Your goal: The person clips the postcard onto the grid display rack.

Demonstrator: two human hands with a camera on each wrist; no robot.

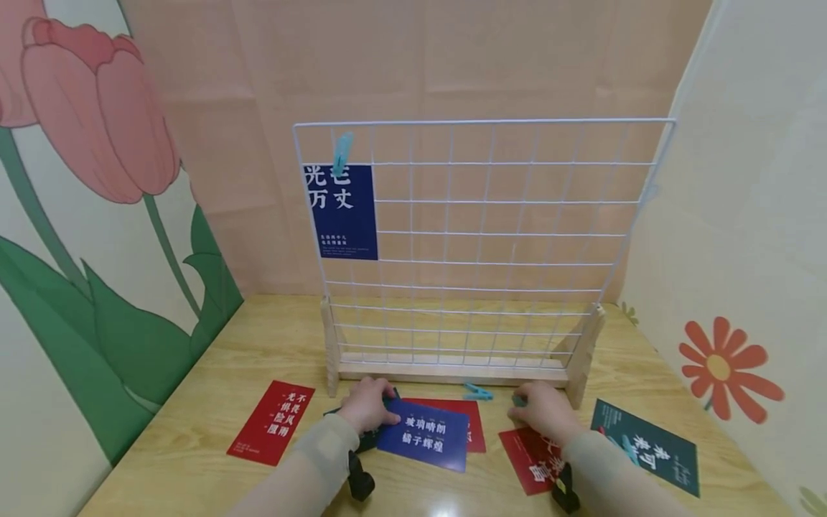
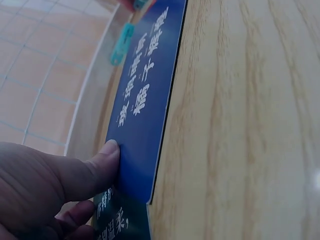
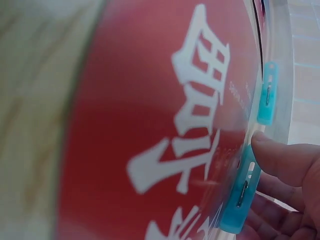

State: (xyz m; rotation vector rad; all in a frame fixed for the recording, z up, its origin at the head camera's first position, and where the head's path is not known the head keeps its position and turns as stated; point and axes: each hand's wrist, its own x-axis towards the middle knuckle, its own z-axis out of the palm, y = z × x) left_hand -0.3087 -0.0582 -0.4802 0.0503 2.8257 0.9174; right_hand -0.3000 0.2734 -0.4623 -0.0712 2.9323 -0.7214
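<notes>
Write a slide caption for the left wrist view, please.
Left hand, thumb on a blue Chinese-lettered card overlapping a dark green card; a turquoise clothespin lies beyond.

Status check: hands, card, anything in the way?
Left hand pinches blue card. Right hand grips teal clip. Blue card overlaps green card and red card.

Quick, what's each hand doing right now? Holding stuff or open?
Left hand: closed, pinching the blue card.
Right hand: closed, holding a teal clip.
</notes>
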